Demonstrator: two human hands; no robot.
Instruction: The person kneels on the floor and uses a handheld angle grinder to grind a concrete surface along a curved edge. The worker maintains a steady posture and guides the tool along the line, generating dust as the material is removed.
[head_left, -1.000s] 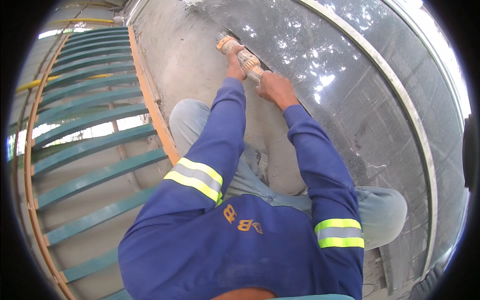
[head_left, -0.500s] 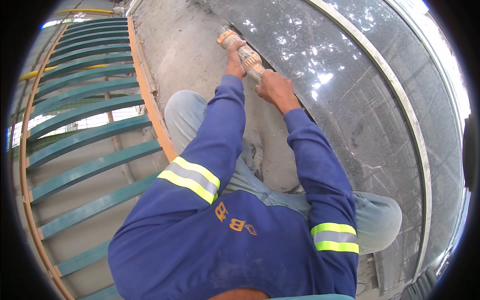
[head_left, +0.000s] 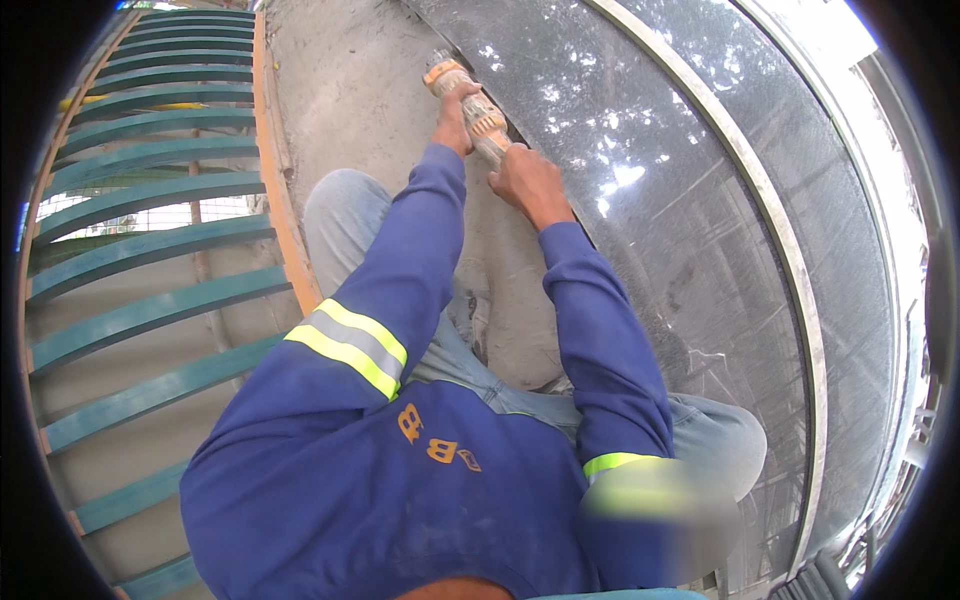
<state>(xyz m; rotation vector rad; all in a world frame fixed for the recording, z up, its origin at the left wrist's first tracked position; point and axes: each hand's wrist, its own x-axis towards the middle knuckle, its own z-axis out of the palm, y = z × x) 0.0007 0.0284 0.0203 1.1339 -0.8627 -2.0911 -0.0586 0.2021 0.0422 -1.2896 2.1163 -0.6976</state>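
Observation:
A dusty handheld power tool (head_left: 487,124) with a pale body and orange collars lies slantwise, its metal front end pointing away from me to the far left. My left hand (head_left: 455,118) is wrapped round its body behind the front collar. Farther back, my right hand (head_left: 531,184) closes round the rear grip and hides much of it. The tool is beside the near-left edge of a dark, glossy panel (head_left: 660,220). Whether its tip touches anything is too small to tell.
Dusty concrete floor (head_left: 340,90) stretches ahead, between my bent knees too. On my left stands a slatted frame with orange-brown rails (head_left: 268,130) and green slats (head_left: 160,305). A pale metal strip (head_left: 765,190) crosses the glass-like surface on my right.
The whole view has shifted, so the scene sits slightly farther left. Both hands keep the same hold on the power tool, which stays by the panel's edge.

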